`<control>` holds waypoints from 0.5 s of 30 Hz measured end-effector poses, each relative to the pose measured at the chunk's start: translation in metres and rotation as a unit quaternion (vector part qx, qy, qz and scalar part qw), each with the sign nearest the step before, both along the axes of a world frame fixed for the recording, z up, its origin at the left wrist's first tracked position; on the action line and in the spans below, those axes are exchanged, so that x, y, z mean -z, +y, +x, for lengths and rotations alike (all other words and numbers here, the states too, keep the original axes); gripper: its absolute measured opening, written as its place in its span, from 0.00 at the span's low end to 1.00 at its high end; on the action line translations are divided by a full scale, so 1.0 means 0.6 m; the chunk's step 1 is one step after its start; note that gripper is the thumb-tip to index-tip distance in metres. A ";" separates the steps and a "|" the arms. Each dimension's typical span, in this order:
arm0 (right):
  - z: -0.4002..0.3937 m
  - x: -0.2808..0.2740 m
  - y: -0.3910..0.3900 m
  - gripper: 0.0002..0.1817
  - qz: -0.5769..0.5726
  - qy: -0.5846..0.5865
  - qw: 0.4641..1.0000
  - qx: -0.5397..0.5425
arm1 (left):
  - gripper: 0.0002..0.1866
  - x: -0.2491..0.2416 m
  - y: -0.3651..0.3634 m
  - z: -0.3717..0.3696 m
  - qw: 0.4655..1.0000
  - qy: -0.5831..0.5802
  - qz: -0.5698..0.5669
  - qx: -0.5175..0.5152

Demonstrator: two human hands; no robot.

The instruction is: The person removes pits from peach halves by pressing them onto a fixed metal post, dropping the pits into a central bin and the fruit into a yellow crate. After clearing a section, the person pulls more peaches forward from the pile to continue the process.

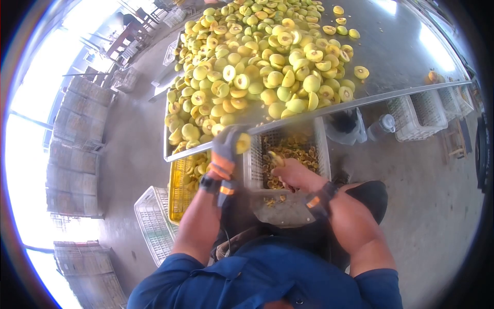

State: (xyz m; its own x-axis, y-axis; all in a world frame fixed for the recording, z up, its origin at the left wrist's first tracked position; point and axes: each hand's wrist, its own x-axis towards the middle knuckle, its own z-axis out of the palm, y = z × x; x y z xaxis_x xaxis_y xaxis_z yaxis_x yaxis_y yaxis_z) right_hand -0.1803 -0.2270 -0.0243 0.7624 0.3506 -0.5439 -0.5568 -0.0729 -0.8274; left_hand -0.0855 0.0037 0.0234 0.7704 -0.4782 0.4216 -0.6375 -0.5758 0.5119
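Note:
My left hand point(225, 149), in a grey and orange glove, is at the near edge of the metal table, fingers closed on a yellow peach half point(243, 143). My bare right hand point(297, 175) is closed in a fist above a white crate point(328, 159). A small yellowish piece point(276, 158) sticks out of its fingers; blur hides what it is. Brown and yellow pits and scraps point(296, 149) lie in the crate. A large heap of peach halves point(257, 67), yellow-green with brown centres, covers the table's left part.
The metal table's raised rim point(360, 101) runs across in front of me. A yellow crate point(177, 190) with fruit and a white crate point(146, 211) stand at left. White baskets point(418, 116) and a clear plastic jug point(382, 126) are below the table's right side. Stacked crates point(77, 175) stand far left.

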 end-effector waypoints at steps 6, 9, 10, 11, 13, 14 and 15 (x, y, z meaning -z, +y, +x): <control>-0.022 0.030 0.000 0.15 0.049 0.032 0.997 0.045 | 0.13 -0.006 0.211 -0.014 0.893 0.201 -0.064 -0.397; -0.013 0.011 0.002 0.17 0.010 -0.006 1.000 0.020 | 0.16 -0.001 0.232 -0.001 0.889 0.005 0.172 -0.424; -0.009 0.011 0.007 0.17 0.000 -0.045 0.999 0.027 | 0.17 0.007 0.224 0.017 0.914 -0.020 0.132 -0.383; -0.009 0.014 0.014 0.18 -0.012 -0.084 0.996 0.032 | 0.19 0.007 0.193 0.041 0.934 -0.045 0.091 -0.341; -0.004 0.001 0.020 0.20 -0.035 -0.132 0.990 0.029 | 0.23 -0.006 0.103 0.089 0.962 -0.054 0.085 -0.254; 0.001 0.001 0.022 0.20 -0.042 -0.137 0.989 0.022 | 0.24 -0.015 0.048 0.109 0.976 -0.003 0.044 -0.214; 0.004 0.005 0.024 0.19 -0.048 -0.142 0.989 0.016 | 0.24 -0.028 -0.005 0.131 0.982 0.010 0.062 -0.177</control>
State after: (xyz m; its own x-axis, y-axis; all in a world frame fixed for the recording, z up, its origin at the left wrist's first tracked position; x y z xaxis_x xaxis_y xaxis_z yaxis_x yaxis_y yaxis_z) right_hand -0.1776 -0.2128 -0.0271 0.8991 0.2797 -0.3366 -0.3070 -0.1451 -0.9406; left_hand -0.0070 0.0010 0.0400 0.9054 -0.2261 0.3592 -0.3767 -0.8180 0.4346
